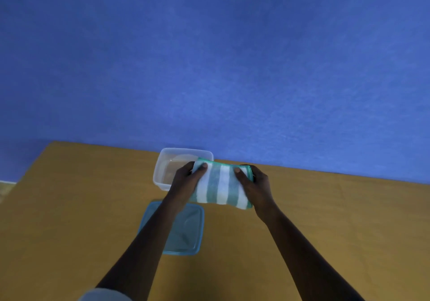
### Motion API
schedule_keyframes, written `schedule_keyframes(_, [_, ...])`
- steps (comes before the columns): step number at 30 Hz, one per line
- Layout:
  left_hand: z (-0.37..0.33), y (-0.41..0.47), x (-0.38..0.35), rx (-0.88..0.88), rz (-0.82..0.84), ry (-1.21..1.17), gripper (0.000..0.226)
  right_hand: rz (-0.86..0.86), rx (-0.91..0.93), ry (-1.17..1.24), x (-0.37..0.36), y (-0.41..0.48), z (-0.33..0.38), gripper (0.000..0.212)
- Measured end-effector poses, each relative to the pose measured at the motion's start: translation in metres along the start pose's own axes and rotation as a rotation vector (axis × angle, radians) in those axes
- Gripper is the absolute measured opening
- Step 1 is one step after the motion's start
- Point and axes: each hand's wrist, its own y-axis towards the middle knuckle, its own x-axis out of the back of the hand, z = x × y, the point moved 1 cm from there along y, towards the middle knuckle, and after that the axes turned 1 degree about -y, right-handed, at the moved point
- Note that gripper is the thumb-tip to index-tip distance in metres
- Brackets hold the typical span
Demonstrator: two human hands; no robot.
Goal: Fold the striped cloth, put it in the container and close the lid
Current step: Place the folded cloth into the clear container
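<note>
The green-and-white striped cloth [222,185] is folded into a thick rectangle and held between both hands above the table. My left hand [186,179] grips its left end, thumb on top. My right hand [254,184] grips its right end the same way. The clear plastic container [172,155] stands open just behind and to the left, partly hidden by my left hand and the cloth's corner. Its blue lid [186,231] lies flat on the table nearer to me, partly covered by my left forearm.
The yellow-brown table [81,207] runs up against a blue wall [209,56]. The table's left edge [28,168] slants away at the far left, with floor showing beyond it.
</note>
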Motion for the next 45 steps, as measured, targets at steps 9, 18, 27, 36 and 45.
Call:
schedule_keyframes(9, [0.003,0.029,0.043,0.183,-0.258,-0.077,0.043,0.139,-0.147,0.219,-0.053,0.016,0.011,0.041])
schedule_keyframes(18, [0.007,0.049,0.083,0.258,-0.205,-0.259,0.025,0.284,-0.133,0.196,-0.087,0.045,0.013,0.069])
schedule_keyframes(27, [0.017,0.069,0.095,0.119,-0.208,0.381,0.040,0.427,-0.006,-0.455,-0.125,0.062,0.008,0.047])
schedule_keyframes(36, [0.033,0.098,0.085,0.191,-0.010,0.702,0.058,0.512,-0.134,-0.811,-0.170,0.088,-0.009,0.079])
schedule_keyframes(45, [0.055,0.115,0.067,0.317,0.187,0.958,0.087,0.533,-0.341,-0.905,-0.184,0.096,-0.034,0.095])
